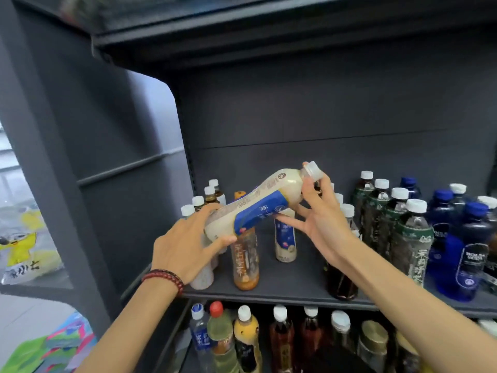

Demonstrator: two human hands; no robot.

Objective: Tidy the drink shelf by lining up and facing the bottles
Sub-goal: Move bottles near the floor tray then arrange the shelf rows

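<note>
A cream-coloured milk tea bottle (258, 203) with a blue label and white cap is held tilted in the air above the dark shelf (285, 281), cap up to the right. My left hand (185, 243), with a red bead bracelet, grips its base. My right hand (320, 211) holds its neck and shoulder just under the cap. Below it stand an orange-capped amber bottle (246, 262) and a second cream bottle (285, 240). A row of white-capped bottles (204, 197) runs back on the left.
Dark tea bottles with green labels (398, 211) and blue bottles (462, 238) crowd the shelf's right side. A dark bottle (341, 281) stands under my right forearm. The lower shelf holds several mixed bottles (279, 337). The shelf's grey side panel (107, 157) is on the left.
</note>
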